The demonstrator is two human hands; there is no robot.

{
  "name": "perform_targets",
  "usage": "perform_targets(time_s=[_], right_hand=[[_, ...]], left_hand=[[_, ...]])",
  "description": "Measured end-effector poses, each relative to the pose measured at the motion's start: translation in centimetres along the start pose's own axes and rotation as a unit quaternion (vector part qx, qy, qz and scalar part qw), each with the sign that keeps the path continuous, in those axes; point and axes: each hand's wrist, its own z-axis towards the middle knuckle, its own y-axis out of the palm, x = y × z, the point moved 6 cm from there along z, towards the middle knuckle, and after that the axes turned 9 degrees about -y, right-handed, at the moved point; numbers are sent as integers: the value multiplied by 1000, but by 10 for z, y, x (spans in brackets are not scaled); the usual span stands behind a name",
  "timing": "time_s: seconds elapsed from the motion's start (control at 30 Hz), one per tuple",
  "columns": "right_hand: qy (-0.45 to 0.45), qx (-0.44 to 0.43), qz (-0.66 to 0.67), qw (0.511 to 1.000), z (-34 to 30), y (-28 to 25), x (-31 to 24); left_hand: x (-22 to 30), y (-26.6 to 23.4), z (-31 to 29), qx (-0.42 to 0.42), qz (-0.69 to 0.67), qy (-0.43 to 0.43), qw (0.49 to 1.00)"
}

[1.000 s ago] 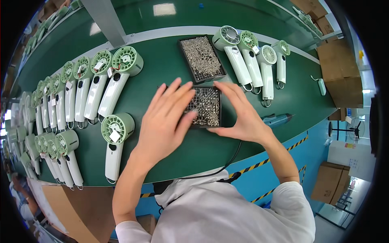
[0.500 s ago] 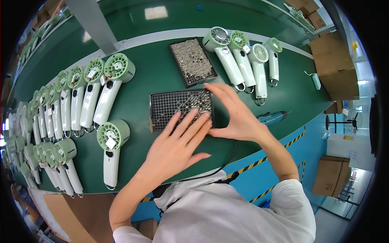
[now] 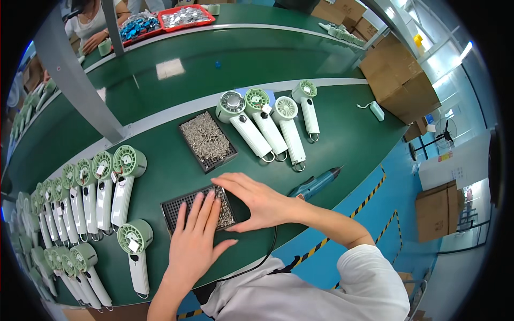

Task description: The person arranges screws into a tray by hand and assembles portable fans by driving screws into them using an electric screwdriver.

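A black perforated tray point(image 3: 170, 210) lies on the green bench, with small metal screws point(image 3: 226, 213) gathered toward its right end. My left hand point(image 3: 194, 243) is laid flat across it, fingers stretched over the holes and screws. At the right end my right hand point(image 3: 265, 204) clasps the tray, fingers at the far corner and thumb at the near one. Just behind stands a second black tray point(image 3: 227, 157) heaped with similar screws. A teal electric screwdriver point(image 3: 315, 183) rests beyond my right hand. One white-and-green handheld fan point(image 3: 138, 270) lies left of my left hand.
Rows of handheld fans point(image 3: 122, 198) line the left side; several more fans point(image 3: 289, 134) lie at the back right. A metal post point(image 3: 80, 85) rises at the back left. Cardboard boxes point(image 3: 399, 80) stand right. Across the bench, a person sits near red trays point(image 3: 187, 24) of parts.
The view has shifted, showing more of the far bench. My left hand still lies over the screws, its fingers slightly closer together; my right hand keeps its place at the tray's end.
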Motion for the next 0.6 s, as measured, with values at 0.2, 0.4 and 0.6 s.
perform_targets(time_s=[0.2, 0.4, 0.6], right_hand=[[-8, -3, -11, 1000, -1, -2, 3], [-2, -15, -19, 1000, -2, 2, 7], [1, -23, 11, 1000, 2, 10, 6]], left_hand=[[11, 1, -1, -27, -62, -8, 998], [6, 9, -9, -30, -29, 4, 999], [9, 8, 0, -16, -34, -17, 999]])
